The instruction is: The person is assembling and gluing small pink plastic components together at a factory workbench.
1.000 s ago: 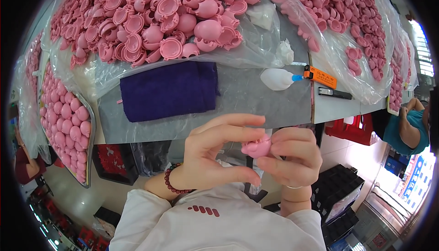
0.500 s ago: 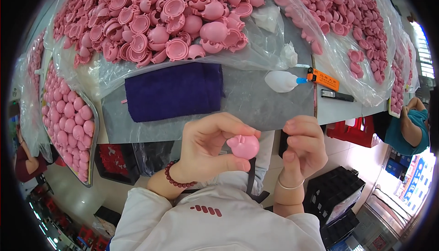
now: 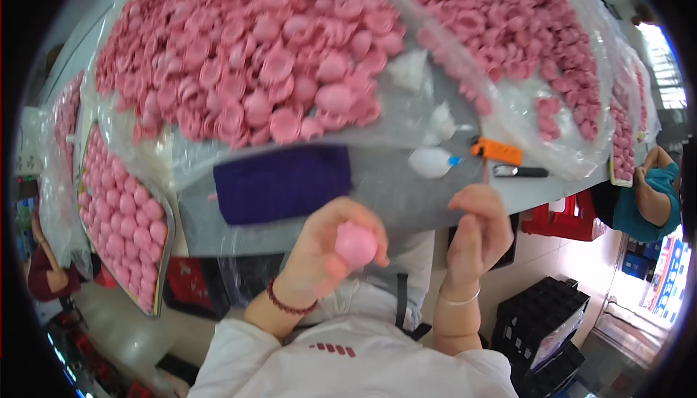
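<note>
My left hand (image 3: 335,245) grips a small pink ball-shaped plastic piece (image 3: 356,244) between thumb and fingers, just in front of the table edge. To its right, my right hand (image 3: 479,227) is raised with fingers loosely bent and slightly apart; I see nothing in it. Beyond my left hand lies a folded dark purple cloth (image 3: 284,184). A large heap of pink half shells (image 3: 254,57) covers the far part of the table on clear plastic sheeting.
At the left stands a tray (image 3: 171,232) full of round pink pieces. A white bottle with blue tip (image 3: 431,162), an orange-handled tool (image 3: 497,151) and black nail clippers (image 3: 520,171) lie at the right. Another shell heap (image 3: 501,21), a red stool (image 3: 563,218) and a co-worker (image 3: 650,195) are farther right.
My left hand has moved left and slightly down with the pink piece and turned it, so its rounded side shows. My right hand's fingers have shifted a little. The whole view has tilted.
</note>
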